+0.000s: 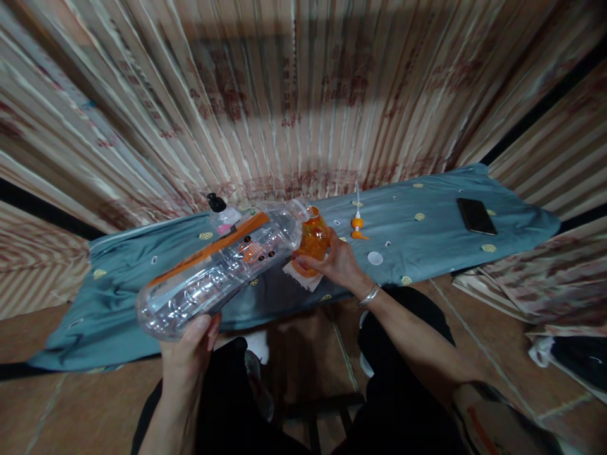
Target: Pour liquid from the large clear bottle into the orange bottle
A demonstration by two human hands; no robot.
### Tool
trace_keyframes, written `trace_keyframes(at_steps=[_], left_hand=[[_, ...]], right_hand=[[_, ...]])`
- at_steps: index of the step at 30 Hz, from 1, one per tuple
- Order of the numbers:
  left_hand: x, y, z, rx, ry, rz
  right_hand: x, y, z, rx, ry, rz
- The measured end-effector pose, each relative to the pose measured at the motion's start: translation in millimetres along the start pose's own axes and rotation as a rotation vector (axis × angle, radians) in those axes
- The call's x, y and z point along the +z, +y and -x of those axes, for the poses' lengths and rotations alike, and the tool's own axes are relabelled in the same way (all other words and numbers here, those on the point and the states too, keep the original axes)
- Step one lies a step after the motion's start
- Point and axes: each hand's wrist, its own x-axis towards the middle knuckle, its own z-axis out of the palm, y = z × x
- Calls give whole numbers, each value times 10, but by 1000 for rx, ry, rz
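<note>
My left hand (192, 341) grips the lower end of a large clear plastic bottle (222, 272) with an orange-edged label. The bottle is tilted, its mouth up and to the right, at the opening of a small orange bottle (313, 243). My right hand (339, 262) is wrapped round the orange bottle from the right. Under the orange bottle lies a pale tissue (303, 279). To its right, an orange pump head (357, 224) with a clear tube lies on the cloth. Whether liquid is flowing between the two bottles I cannot make out.
A blue-green patterned cloth (417, 243) covers the narrow table. On it are a white cap (374, 258), a black phone (476, 216) and, behind the large bottle, a clear bottle with a black pump top (217, 203). A striped curtain (284, 95) hangs behind.
</note>
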Motion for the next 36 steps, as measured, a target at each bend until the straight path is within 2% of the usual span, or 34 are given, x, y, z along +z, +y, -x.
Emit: trace_keyframes(at_steps=[6,10,19,27,36], left_hand=[[-63,-58,-8,-17,-36,5],[-37,-57,14,-25,22,35],[-14,-35,10,5,-1,19],[-16,-17,3,-24,-9,15],[6,-10,12,-12,14,19]], right_hand=[[8,11,-2,-7,0,11],[13,10,-4,-9,4,2],[21,32,5,-13,12,7],[26,42,5,-12,14,18],[0,8,1,-12,1,10]])
